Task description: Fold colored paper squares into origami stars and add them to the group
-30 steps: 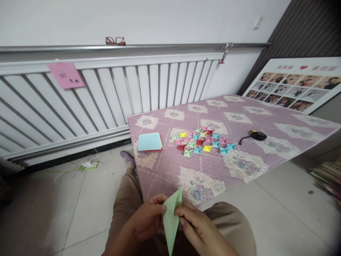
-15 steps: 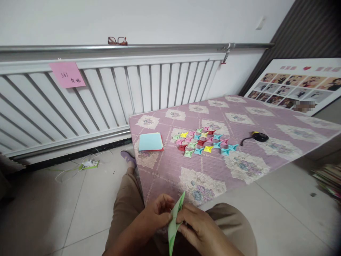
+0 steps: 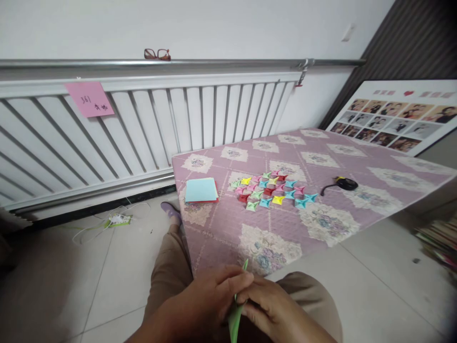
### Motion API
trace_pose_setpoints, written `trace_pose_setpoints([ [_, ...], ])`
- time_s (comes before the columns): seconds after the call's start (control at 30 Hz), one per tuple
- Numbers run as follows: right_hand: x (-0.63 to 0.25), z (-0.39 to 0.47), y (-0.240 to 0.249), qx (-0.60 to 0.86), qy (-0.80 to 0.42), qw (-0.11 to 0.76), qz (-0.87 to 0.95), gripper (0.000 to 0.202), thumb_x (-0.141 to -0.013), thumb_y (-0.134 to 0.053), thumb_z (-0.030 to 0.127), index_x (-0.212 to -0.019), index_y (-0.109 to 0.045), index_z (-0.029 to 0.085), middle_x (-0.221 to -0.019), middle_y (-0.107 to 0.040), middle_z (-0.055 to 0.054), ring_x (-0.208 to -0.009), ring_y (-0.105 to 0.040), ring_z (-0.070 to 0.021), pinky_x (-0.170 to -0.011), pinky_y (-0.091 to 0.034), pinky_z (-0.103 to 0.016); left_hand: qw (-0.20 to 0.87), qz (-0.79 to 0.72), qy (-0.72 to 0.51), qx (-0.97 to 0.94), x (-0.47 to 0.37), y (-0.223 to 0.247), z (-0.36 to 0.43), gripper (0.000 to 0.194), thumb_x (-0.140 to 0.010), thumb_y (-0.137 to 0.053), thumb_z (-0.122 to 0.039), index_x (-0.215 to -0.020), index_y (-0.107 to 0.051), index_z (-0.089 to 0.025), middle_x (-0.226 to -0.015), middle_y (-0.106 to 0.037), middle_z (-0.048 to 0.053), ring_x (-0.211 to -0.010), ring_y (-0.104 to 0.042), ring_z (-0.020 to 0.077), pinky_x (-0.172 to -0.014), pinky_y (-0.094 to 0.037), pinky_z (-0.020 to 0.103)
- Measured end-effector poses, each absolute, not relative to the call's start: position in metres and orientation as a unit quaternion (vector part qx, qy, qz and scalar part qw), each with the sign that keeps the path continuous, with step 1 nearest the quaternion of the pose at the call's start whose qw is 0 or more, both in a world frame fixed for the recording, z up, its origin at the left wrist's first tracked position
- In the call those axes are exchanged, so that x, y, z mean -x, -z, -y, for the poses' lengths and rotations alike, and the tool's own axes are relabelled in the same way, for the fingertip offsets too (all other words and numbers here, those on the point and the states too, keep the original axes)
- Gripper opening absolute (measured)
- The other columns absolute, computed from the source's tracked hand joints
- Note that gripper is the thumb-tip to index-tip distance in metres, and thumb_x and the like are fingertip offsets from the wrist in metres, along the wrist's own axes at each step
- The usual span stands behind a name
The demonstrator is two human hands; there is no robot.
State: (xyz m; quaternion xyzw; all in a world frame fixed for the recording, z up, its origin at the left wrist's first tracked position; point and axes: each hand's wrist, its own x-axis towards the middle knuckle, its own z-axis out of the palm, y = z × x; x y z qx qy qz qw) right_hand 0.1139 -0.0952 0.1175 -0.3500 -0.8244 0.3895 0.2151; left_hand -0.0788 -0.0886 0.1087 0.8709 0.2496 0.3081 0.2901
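A folded sheet of light green paper (image 3: pixel 235 321) stands on edge between my hands, above my lap at the near end of the table. My left hand (image 3: pixel 223 288) has closed over its left face, with the fingers reaching across the top toward the right hand. From the right, my right hand (image 3: pixel 262 297) pinches the same paper. Much of the sheet is covered by my fingers. Farther off, several small folded paper stars (image 3: pixel 269 191) in green, pink, yellow, blue and red lie in rows. A stack of square paper (image 3: pixel 201 190), light blue on top, rests left of them.
A floral purple cloth covers the table (image 3: pixel 221 238). A black coiled cable (image 3: pixel 346 184) lies on its right side. Behind stands a white radiator (image 3: pixel 196 114) with a pink note (image 3: pixel 89 99); glasses (image 3: pixel 157 54) sit on the pipe. A power strip (image 3: pixel 119 220) is on the floor.
My left hand has moved up and right over the green paper, its fingers now closed across the upper part. Less of the paper shows. My right hand keeps its pinch.
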Motion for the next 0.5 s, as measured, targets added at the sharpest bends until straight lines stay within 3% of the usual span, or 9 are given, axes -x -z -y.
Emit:
trace_pose_setpoints([
  [0.17, -0.116, 0.098, -0.118, 0.358, -0.393, 0.207, 0.821, 0.007, -0.087, -0.054, 0.018, -0.084, -0.059, 0.021, -0.093, -0.065, -0.001, -0.088, -0.059, -0.0131, -0.078, -0.044, -0.023, 0.336, -0.244, -0.299, -0.859, 0.082, -0.110, 0.088, 0.050, -0.086, -0.045, -0.005, -0.133, -0.039, -0.019, -0.123, -0.055, 0.013, -0.112, -0.054, 0.0198, -0.096, -0.045, 0.032],
  [0.5, -0.115, 0.097, -0.128, 0.363, -0.399, 0.194, 0.819, 0.013, -0.090, -0.050, 0.024, -0.081, -0.059, 0.023, -0.089, -0.063, -0.001, -0.082, -0.059, -0.0136, -0.075, -0.044, -0.023, 0.375, -0.276, -0.276, -0.841, 0.088, -0.106, 0.086, 0.045, -0.080, -0.052, -0.003, -0.121, -0.050, -0.020, -0.113, -0.058, 0.010, -0.103, -0.055, 0.0200, -0.091, -0.044, 0.029],
])
